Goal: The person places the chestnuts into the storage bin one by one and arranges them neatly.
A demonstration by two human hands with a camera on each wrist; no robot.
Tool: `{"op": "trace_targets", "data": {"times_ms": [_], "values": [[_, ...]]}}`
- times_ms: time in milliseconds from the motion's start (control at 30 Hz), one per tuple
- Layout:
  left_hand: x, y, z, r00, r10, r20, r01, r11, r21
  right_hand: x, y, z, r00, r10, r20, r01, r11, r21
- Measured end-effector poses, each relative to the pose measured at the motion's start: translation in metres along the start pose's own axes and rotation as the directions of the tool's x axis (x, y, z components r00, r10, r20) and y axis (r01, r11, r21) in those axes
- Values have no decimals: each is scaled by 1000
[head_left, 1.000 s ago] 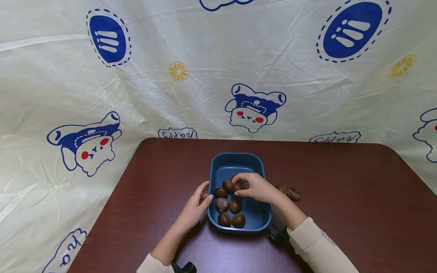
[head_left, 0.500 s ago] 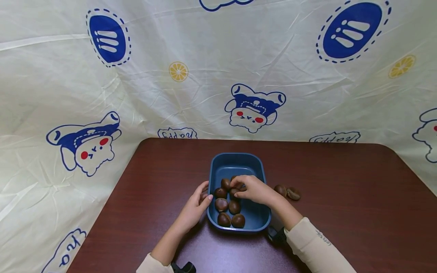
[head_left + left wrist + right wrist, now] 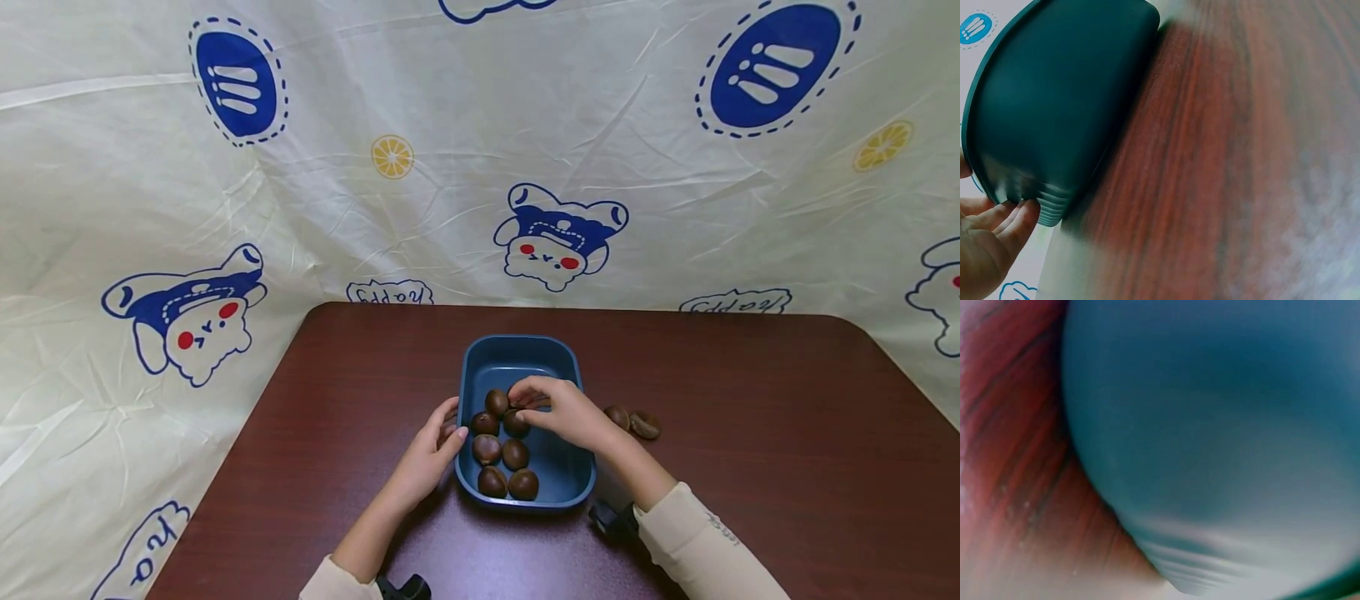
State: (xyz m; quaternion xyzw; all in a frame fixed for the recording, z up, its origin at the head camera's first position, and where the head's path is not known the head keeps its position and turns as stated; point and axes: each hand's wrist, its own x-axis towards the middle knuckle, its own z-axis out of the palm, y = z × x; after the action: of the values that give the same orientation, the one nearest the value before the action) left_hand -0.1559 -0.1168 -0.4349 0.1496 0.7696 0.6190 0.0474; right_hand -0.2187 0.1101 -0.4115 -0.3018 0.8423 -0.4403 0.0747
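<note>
A blue rectangular box (image 3: 555,475) stands on the table with several brown chestnuts in its left half, mostly in two columns. My left hand (image 3: 423,458) holds the box's left side, thumb at the rim and fingers against the outer wall. The left wrist view shows those fingers (image 3: 1019,228) on the ribbed corner of the wall. Inside the box, my right hand (image 3: 566,412) hovers over the chestnuts, thumb and fingers apart, just above one chestnut (image 3: 515,422). What lies behind this hand is hidden. Only the blurred box wall (image 3: 1210,437) and table fill the right wrist view.
Two more chestnuts (image 3: 645,425) lie on the brown table (image 3: 750,467) right of the box, one partly behind the right forearm. A pale printed sheet (image 3: 450,225) hangs behind the table. Black wrist mounts (image 3: 615,518) sit at both cuffs.
My right hand has lowered a chestnut into the second column, let go and risen slightly. A neighbouring chestnut has shifted a little left. The left hand and the box have stayed put.
</note>
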Motion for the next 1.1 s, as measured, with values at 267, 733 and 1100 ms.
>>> {"op": "trace_targets", "data": {"times_ms": [267,733,1100], "values": [[-1,4,0,1000,0,-3,0,1000,-15,-13,-25,-14,996,3,-95,3,998,70],[2,-11,0,1000,-9,-9,9,1000,-5,-41,23,-51,968,43,-249,-48,999,-13],[-5,19,0,1000,12,-3,-12,1000,-7,-73,50,-69,940,69,-335,-97,993,-67]]}}
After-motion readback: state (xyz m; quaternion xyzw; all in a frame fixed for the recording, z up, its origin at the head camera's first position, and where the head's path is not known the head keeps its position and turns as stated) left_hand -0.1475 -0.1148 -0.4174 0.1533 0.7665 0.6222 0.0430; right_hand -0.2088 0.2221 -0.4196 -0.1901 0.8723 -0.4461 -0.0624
